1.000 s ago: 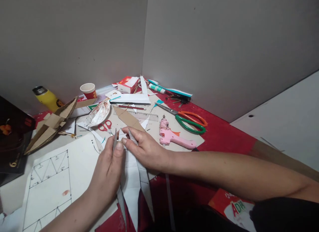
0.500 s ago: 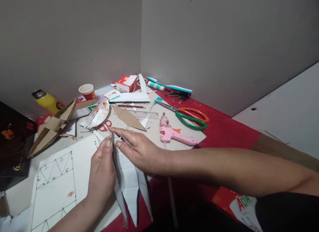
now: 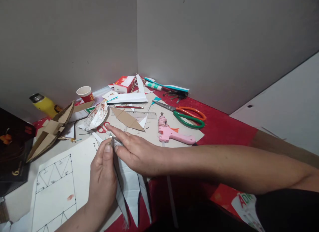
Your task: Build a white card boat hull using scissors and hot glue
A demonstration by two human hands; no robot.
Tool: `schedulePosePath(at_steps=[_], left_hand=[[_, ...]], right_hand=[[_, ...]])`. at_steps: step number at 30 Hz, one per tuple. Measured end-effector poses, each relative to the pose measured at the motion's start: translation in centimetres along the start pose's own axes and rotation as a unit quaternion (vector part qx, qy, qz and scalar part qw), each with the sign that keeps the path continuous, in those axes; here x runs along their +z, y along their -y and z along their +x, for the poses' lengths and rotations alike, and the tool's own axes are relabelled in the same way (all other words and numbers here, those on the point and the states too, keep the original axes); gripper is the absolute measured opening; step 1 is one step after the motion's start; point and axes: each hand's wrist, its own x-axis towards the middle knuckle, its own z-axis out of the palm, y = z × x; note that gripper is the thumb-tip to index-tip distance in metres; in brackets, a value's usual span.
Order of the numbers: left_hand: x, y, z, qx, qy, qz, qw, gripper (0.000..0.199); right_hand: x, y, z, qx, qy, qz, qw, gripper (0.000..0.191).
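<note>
A folded white cardboard piece (image 3: 127, 185) with dark edges hangs below my hands, its lower end split into long pointed flaps. Gripping its left wall near the top, my left hand (image 3: 102, 175) has the thumb pressed against the edge. My right hand (image 3: 139, 154) lies over the upper part, its thumb inside and its fingers along the far side. The hands meet at the top of the piece, so its upper end is mostly hidden. Just beyond the fingertips are red-handled scissors (image 3: 106, 125), partly covered.
A pink glue gun (image 3: 163, 132) and large scissors (image 3: 190, 122) with orange and green handles lie to the right. Behind are a brown cardboard cutout (image 3: 127, 118), a ruler (image 3: 148, 115) and a paper cup (image 3: 85, 94). A drawn sheet (image 3: 56, 202) and cardboard boat shape (image 3: 51, 134) are left.
My right hand has flattened and slid slightly left over the top of the cardboard piece, covering more of it. The whole view has shifted a little.
</note>
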Motion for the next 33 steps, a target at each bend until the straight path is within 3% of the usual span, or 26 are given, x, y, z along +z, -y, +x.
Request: schedulePosePath(at_steps=[10,16,18,20,22,26,28,33], left_hand=[[0.0,-0.1,-0.9,0.051,-0.007,0.026,0.998,0.031],[-0.4,0.2,0.0,-0.022,0.012,0.002,1.0,0.036],[-0.8,0.6,0.8,-0.044,0.0,0.014,0.999,0.04],[-1.2,1.2,1.7,-0.077,-0.02,0.046,0.996,0.045],[-1.6,1.8,2.3,-0.121,-0.036,0.074,0.989,0.053],[-1.6,2.7,2.7,-0.153,-0.044,0.069,0.985,0.058],[-1.4,2.8,2.6,-0.149,-0.022,0.054,0.987,0.056],[-0.8,2.4,2.1,-0.102,0.129,-0.036,0.986,0.045]], right_hand=[[-0.8,0.6,0.0,0.016,0.042,-0.038,0.998,0.071],[-2.2,0.4,-0.5,0.03,0.046,-0.042,0.998,0.085],[-3.8,-0.2,-1.1,0.033,0.025,-0.017,0.999,0.077],[-6.1,-1.3,-2.1,0.045,-0.02,-0.022,0.999,0.053],[-8.4,-2.6,-3.7,0.083,-0.063,-0.108,0.989,0.035],[-10.9,-5.0,-7.7,0.168,-0.008,-0.34,0.925,0.026],[-10.6,-5.9,-9.1,0.169,0.023,-0.381,0.909,0.025],[-8.5,-7.1,-9.1,0.129,0.011,-0.424,0.896,0.026]])
